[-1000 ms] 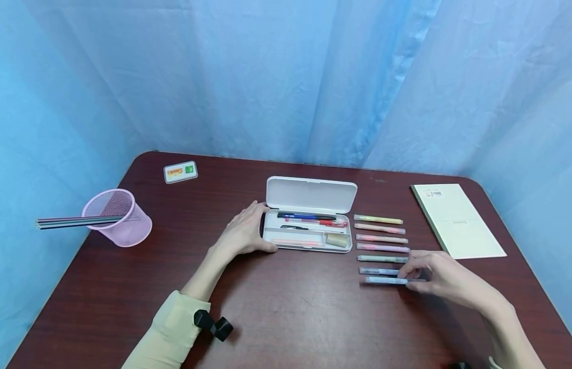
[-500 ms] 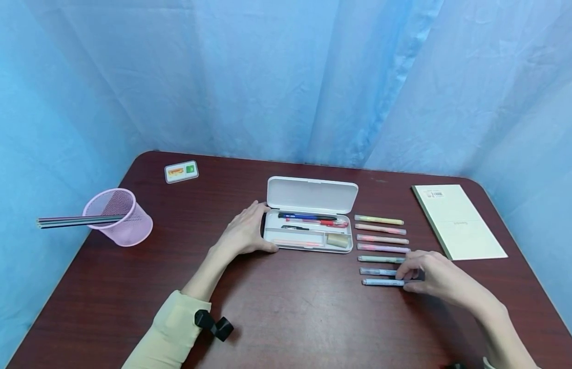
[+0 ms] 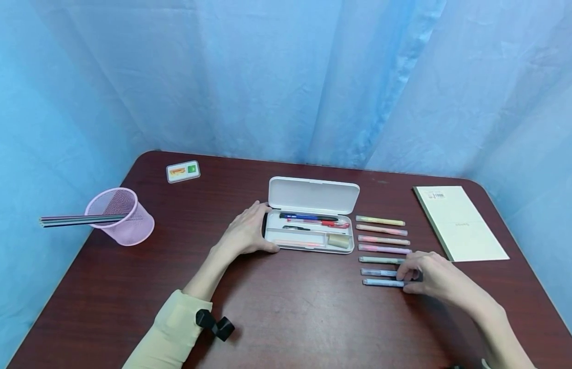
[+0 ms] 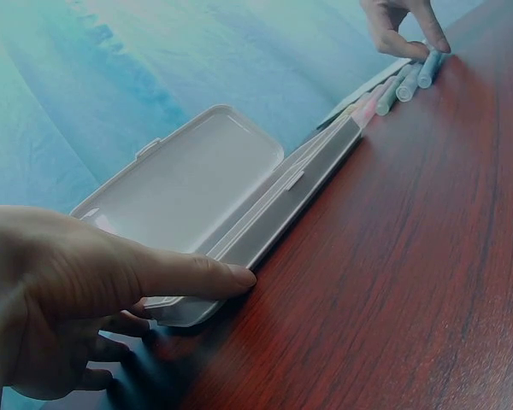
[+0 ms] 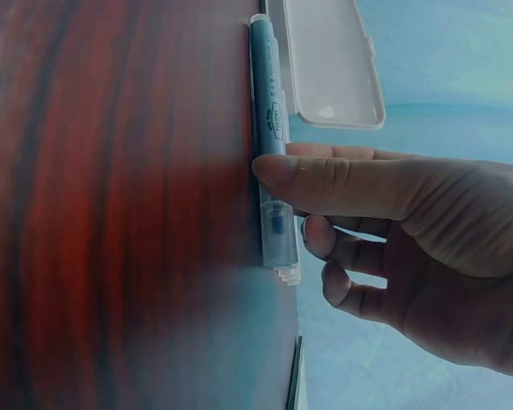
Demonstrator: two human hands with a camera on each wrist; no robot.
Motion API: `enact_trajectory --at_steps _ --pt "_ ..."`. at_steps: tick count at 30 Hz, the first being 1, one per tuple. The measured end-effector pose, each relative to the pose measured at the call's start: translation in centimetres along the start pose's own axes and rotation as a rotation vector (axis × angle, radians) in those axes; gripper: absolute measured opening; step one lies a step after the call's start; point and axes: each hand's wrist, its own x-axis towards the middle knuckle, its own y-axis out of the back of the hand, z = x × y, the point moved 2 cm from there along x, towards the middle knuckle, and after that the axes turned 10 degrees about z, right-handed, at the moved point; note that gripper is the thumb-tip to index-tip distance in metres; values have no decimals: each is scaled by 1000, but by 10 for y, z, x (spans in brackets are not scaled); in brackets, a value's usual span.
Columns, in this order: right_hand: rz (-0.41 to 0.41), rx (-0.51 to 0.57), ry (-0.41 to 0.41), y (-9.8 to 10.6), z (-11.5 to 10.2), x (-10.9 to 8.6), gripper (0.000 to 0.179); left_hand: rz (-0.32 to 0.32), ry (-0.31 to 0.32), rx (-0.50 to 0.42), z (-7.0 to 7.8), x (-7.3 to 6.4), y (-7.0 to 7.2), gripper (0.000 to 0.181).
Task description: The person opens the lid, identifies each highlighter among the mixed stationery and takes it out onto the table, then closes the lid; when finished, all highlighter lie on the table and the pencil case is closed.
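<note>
A white pencil case (image 3: 313,247) lies with its lid up in the middle of the table. Inside are blue, red and black pens, pink sticks and a tan block (image 3: 338,241). My left hand (image 3: 244,230) holds its left end, thumb along the front wall (image 4: 197,275) and fingers round the back corner. To the right, several highlighters lie in a row, from yellow (image 3: 380,221) at the far end to blue at the near end. My right hand (image 3: 435,277) pinches the nearest blue highlighter (image 5: 268,94) near its clear cap, and its fingers partly cover the neighbouring highlighter.
A pink mesh pen holder (image 3: 140,225) with pencils (image 3: 78,220) poking out over its rim lies tipped at the left. Behind it is a small white card-like box (image 3: 183,171). A cream notebook (image 3: 461,225) lies at the right. Blue curtains hang beyond the table.
The nearest blue highlighter, blurred by motion earlier, has shifted slightly and now lies still, lined up under the row. My right hand stays on it; my left hand has not moved.
</note>
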Motion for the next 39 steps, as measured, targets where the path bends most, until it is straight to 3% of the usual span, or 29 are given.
enact_trajectory --at_steps 23,31,39 --pt "49 -42 30 3 0 -1 35 4 6 -3 1 0 0 96" --pt "130 -50 71 3 -1 -1 36 4 4 -1 1 1 0 96" --pt "220 -63 18 8 -18 14 30 -6 11 7 0 1 -1 98"
